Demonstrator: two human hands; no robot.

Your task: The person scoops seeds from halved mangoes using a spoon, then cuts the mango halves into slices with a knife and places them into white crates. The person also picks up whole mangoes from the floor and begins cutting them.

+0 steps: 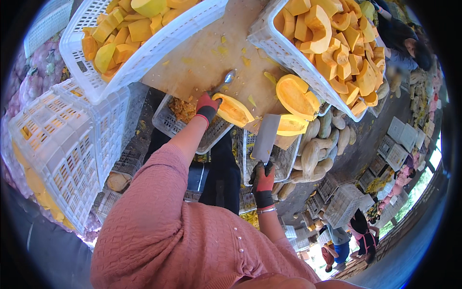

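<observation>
My left hand (208, 107), in a red and black work glove, is at the near edge of the wooden board (202, 54). Its fingers are at the end of a hollowed pumpkin half (234, 110); whether they grip it or the handle of the metal spoon (229, 77) beyond is not clear. In my right hand (263, 182), gloved alike, is the handle of a cleaver (266, 137), its broad blade pointing away from me. Beside the blade lie a cut pumpkin piece (291, 125) and a larger hollowed half (296, 96).
White plastic crates of pumpkin chunks stand at the upper left (144, 47) and upper right (269, 39). Below the board are a crate with scooped pulp (182, 110) and another crate (249, 162). Whole pumpkins (311, 155) lie on the floor at right. Several people are farther off.
</observation>
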